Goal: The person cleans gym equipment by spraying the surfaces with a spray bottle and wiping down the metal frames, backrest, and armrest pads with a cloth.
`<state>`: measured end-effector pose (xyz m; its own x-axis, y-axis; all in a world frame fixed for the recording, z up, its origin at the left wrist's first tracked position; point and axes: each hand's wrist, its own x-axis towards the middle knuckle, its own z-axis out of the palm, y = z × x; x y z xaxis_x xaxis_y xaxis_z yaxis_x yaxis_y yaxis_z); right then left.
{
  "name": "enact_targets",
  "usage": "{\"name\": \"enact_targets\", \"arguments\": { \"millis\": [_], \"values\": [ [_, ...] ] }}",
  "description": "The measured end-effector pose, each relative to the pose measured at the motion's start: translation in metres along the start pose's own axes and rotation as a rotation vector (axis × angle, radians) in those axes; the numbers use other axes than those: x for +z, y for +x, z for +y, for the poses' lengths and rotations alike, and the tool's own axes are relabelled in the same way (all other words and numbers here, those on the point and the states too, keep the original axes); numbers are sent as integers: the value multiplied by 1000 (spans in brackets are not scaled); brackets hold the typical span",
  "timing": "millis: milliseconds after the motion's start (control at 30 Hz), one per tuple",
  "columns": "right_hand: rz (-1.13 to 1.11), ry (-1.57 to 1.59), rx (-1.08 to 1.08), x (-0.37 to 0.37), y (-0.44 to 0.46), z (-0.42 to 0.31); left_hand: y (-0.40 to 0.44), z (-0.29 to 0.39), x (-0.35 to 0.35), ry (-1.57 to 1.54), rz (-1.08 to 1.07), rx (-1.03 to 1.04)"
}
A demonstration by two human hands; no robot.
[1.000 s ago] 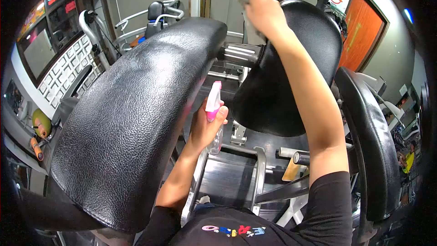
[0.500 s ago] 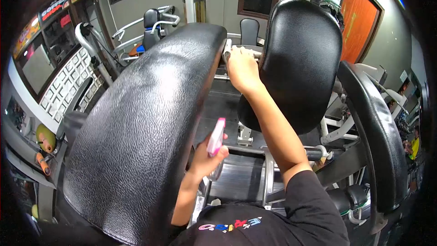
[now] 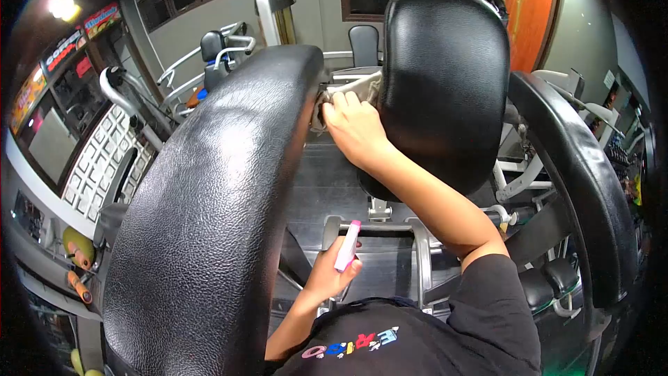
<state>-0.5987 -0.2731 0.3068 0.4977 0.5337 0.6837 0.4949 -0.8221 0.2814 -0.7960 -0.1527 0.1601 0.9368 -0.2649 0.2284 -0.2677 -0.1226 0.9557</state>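
Note:
My left hand is low in the middle, closed around a spray bottle with a pink and white head. The bottle's lower body is hidden by the hand and shirt. Farther forward, my right hand has its fingers curled over a greyish cloth, pressed against the metal frame between two black pads. The large long pad lies left of it, and the upright rounded pad stands close on its right. Part of the cloth shows at the long pad's inner edge.
Another curved black pad rises on the right. Metal frame tubes cross below, near my body. Other gym machines stand toward the back wall, beside an orange door. A patterned white block wall is on the left.
My right hand has moved left along the frame to the long pad's inner edge, and more cloth shows. My left hand with the spray bottle has shifted slightly down and right. The view has turned slightly.

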Motion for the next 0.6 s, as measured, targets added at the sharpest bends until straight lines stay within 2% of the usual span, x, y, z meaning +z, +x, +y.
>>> {"name": "enact_targets", "arguments": {
  "millis": [33, 133, 167, 233, 300, 367, 400, 433, 500, 567, 600],
  "values": [
    [-6, 26, -11, 0, -3, 0, 0, 1, 2, 1, -7, 5],
    [-331, -128, -103, 4, -12, -4, -6, -1, 4, 55, -27, 30],
    [-326, -133, -97, 9, -6, -4, -8, -1, 3, 59, -32, 36],
    [-571, 142, 117, 14, 11, -6, -13, 2, 5, 92, -17, -4],
    [-560, 196, 197, 21, 9, -9, -17, 2, 6, 117, -8, 13],
    [-453, 59, -21, 31, -4, -9, -20, -6, 8, 89, -6, -27],
    [-557, 141, -67, 15, -2, -7, -22, -10, 9, 55, -2, -55],
    [-582, 303, 4, 7, -1, -7, -22, -14, 10, 49, -15, -47],
    [-641, 355, -83, -17, -3, -5, -24, -21, 10, -13, -2, -16],
    [-376, 559, -60, -31, -20, -6, -23, -15, 9, -73, -25, -6],
    [-162, 670, -83, -39, -39, -2, -21, -5, 6, -27, -81, -15]
  ]
}}
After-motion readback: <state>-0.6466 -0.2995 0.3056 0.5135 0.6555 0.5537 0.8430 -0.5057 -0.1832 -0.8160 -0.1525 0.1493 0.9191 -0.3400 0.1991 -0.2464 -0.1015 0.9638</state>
